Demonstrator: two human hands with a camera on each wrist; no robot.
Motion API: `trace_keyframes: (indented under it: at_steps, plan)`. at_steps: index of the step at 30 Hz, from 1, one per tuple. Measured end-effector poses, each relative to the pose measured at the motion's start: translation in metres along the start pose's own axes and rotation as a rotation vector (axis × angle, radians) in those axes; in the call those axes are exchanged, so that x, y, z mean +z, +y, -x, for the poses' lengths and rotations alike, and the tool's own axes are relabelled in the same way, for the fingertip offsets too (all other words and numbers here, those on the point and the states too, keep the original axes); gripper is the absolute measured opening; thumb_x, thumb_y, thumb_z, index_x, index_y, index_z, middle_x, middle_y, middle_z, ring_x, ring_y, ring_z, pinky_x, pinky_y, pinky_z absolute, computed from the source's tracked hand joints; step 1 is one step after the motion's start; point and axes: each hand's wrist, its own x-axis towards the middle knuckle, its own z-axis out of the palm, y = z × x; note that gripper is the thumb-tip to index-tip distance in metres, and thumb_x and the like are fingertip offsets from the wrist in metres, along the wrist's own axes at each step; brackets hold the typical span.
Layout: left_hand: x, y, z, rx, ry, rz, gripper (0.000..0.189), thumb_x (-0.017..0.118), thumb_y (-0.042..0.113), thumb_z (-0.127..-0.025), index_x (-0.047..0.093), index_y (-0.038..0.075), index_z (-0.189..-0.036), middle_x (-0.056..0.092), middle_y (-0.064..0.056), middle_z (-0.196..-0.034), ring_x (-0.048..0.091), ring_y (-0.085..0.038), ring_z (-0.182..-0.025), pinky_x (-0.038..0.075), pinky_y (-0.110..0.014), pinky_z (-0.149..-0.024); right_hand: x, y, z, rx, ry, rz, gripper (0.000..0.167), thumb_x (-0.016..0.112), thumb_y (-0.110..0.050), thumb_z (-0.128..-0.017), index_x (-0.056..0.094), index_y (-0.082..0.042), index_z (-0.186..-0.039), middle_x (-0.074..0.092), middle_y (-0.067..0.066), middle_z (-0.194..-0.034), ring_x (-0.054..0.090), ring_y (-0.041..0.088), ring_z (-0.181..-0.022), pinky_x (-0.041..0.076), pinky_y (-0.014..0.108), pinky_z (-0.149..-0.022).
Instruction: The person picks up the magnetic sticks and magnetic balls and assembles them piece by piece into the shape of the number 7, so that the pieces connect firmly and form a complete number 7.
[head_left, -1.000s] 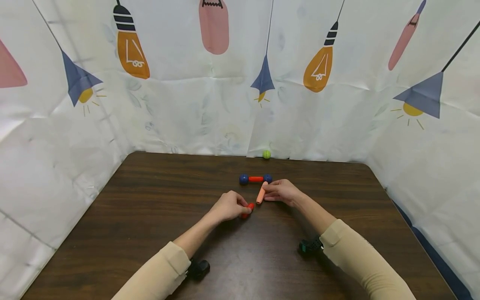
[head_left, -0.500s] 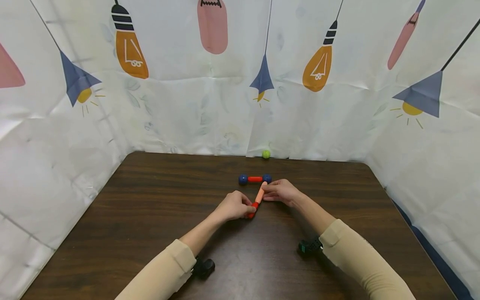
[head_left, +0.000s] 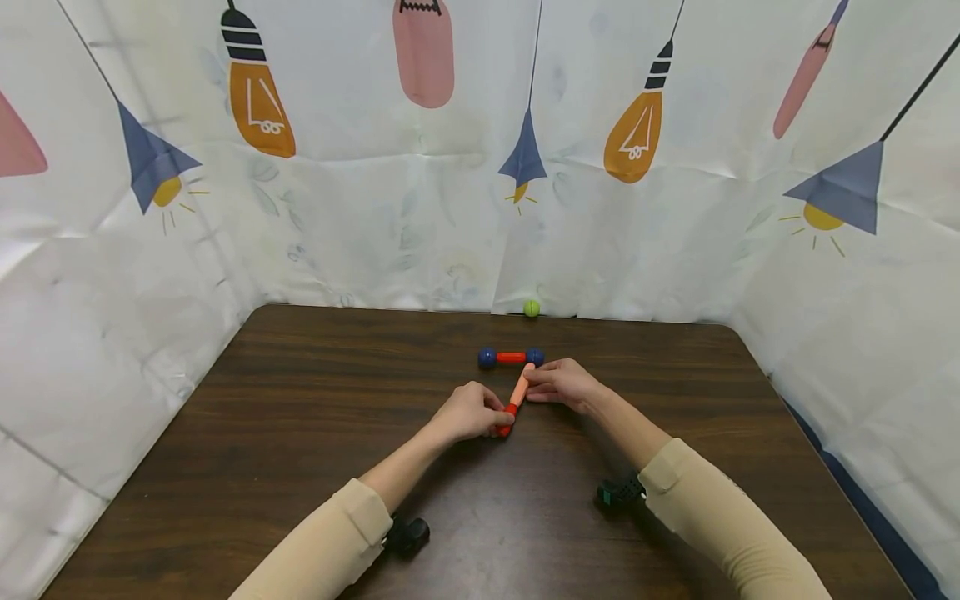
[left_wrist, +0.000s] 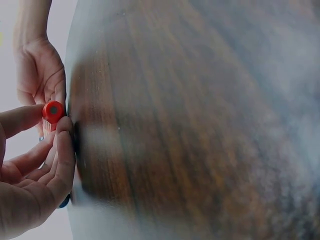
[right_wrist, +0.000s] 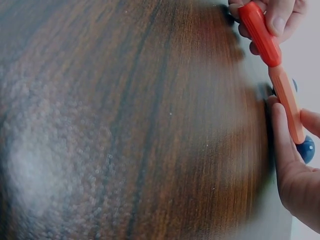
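My left hand (head_left: 468, 411) pinches a short red ribbed stick (right_wrist: 261, 35) between thumb and fingers. In the left wrist view the near end of that red stick (left_wrist: 53, 111) shows a small grey dot at its centre. Its other end meets a peach-coloured ribbed stick (right_wrist: 286, 102), so the two lie end to end in one slanted line. My right hand (head_left: 566, 384) grips the peach stick by its far part, thumb on one side and fingers on the other. Just past that far end sits the right blue ball (head_left: 535, 357) of a dumbbell-shaped piece.
The dumbbell-shaped piece has a red bar (head_left: 512, 357) between its balls; the left blue ball (head_left: 487, 358) lies at the other end. A yellow-green ball (head_left: 532, 308) sits at the back edge of the brown wooden table (head_left: 337, 358). A patterned white cloth (head_left: 360, 225) hangs behind.
My left hand has shifted right with the red stick, closing the gap until its end met the peach stick. The right hand has stayed nearly still.
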Motion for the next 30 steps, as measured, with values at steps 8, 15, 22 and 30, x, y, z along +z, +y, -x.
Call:
trace_keyframes:
  at_steps: [8,15,22,30]
  plan:
    - [-0.0006,0.0000,0.0003,0.014,-0.010,0.002,0.017,0.081,0.022,-0.091,0.077,0.006,-0.091,0.071,-0.001,-0.069,0.068,-0.014,-0.064,0.054,-0.029,-0.059,0.0001,-0.0003,0.0005,-0.005,-0.001,0.005,0.047,0.062,-0.011,-0.105,0.047,0.019,-0.138,0.063,0.023,-0.118,0.071,0.020,-0.093,0.057,0.034,-0.089]
    - [-0.0007,-0.0010,-0.0004,0.016,-0.014,-0.008,0.017,0.081,0.024,-0.091,0.077,0.007,-0.091,0.071,-0.001,-0.070,0.067,-0.014,-0.064,0.053,-0.029,-0.059,0.0008,-0.0005,0.0011,-0.011,-0.001,0.002,0.044,0.062,-0.010,-0.105,0.050,0.019,-0.135,0.065,0.020,-0.112,0.071,0.019,-0.090,0.057,0.034,-0.088]
    - [-0.0012,-0.0015,-0.0006,0.018,-0.018,-0.006,0.018,0.081,0.024,-0.091,0.077,0.007,-0.090,0.071,-0.001,-0.069,0.067,-0.014,-0.063,0.052,-0.028,-0.058,0.0011,-0.0007,0.0011,-0.010,0.000,0.000,0.042,0.062,-0.010,-0.105,0.051,0.019,-0.134,0.065,0.019,-0.110,0.071,0.019,-0.090,0.057,0.033,-0.088]
    - [-0.0020,-0.0002,0.0010,0.022,-0.023,-0.007,0.018,0.080,0.024,-0.091,0.077,0.007,-0.090,0.071,-0.001,-0.070,0.067,-0.014,-0.064,0.052,-0.028,-0.059,0.0003,-0.0003,0.0006,-0.008,0.000,0.001,0.044,0.062,-0.011,-0.105,0.050,0.019,-0.134,0.065,0.020,-0.111,0.071,0.020,-0.091,0.057,0.033,-0.088]
